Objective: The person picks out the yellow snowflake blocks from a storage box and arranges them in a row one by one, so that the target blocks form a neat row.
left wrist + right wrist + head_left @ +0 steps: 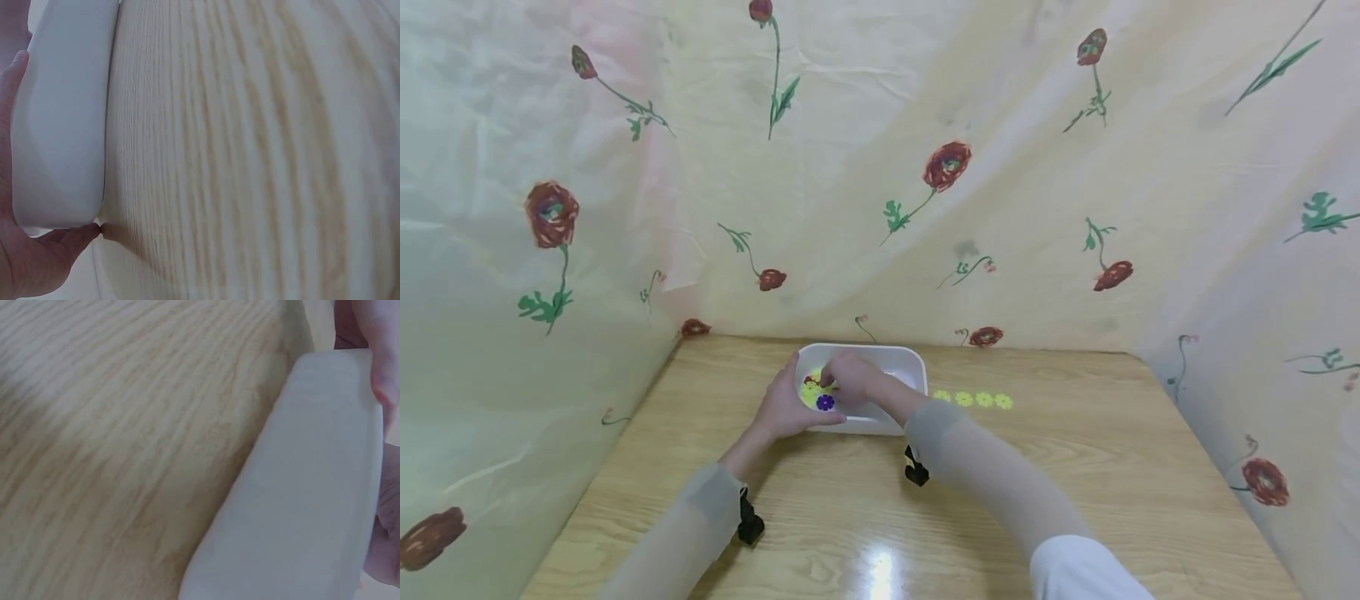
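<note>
A white plastic tray (872,426) sits on the wooden table near the back wall. My left hand (782,408) grips its left end, the thumb lying along the front rim. In the left wrist view the fingers of that hand (37,265) reach round the tray's end. Inside the tray, at the left, are yellow flower-shaped pieces (807,395), a purple one (825,403) and a bit of red (809,380). My right hand (852,379) reaches in with bent fingers at these pieces; I cannot tell whether it pinches one. The right wrist view shows mostly the tray's outer wall (294,487).
Right of the tray, several yellow flower-shaped pieces (983,400) lie in a row on the table (1060,467). A flower-printed cloth (850,167) hangs behind the table and at both sides. Black wrist devices (750,525) are strapped to both forearms.
</note>
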Demonstrator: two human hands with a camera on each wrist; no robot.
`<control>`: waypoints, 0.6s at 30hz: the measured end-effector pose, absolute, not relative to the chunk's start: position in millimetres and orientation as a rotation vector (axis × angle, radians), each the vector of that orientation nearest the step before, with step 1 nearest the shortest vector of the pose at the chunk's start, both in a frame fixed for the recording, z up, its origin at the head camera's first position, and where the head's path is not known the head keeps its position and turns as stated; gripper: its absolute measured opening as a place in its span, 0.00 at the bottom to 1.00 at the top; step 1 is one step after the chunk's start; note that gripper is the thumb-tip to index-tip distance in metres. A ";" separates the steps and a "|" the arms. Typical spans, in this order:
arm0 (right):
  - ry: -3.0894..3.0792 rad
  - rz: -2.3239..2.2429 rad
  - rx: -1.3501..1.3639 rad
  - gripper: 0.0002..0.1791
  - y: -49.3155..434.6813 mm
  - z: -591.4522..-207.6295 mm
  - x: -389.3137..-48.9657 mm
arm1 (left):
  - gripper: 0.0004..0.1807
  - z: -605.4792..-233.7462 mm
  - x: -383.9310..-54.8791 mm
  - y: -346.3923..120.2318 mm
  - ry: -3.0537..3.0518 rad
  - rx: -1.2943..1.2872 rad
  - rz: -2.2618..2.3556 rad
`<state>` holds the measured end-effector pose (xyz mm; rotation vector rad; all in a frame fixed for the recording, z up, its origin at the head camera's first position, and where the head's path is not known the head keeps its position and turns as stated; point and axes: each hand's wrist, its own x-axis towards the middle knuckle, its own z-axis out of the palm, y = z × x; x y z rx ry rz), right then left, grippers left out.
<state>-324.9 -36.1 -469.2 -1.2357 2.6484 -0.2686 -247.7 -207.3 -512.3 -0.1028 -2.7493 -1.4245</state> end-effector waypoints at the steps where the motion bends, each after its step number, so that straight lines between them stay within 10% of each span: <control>1: 2.648 -0.265 -1.227 0.15 -36.4 -470.5 -324.3 | 0.82 -512.3 -247.9 -207.1 -2.749 -0.100 -1.423; 18: 2.699 -0.176 -1.261 0.17 -37.8 -480.5 -320.0 | 0.83 -512.7 -248.3 -207.3 -2.768 -0.098 -1.397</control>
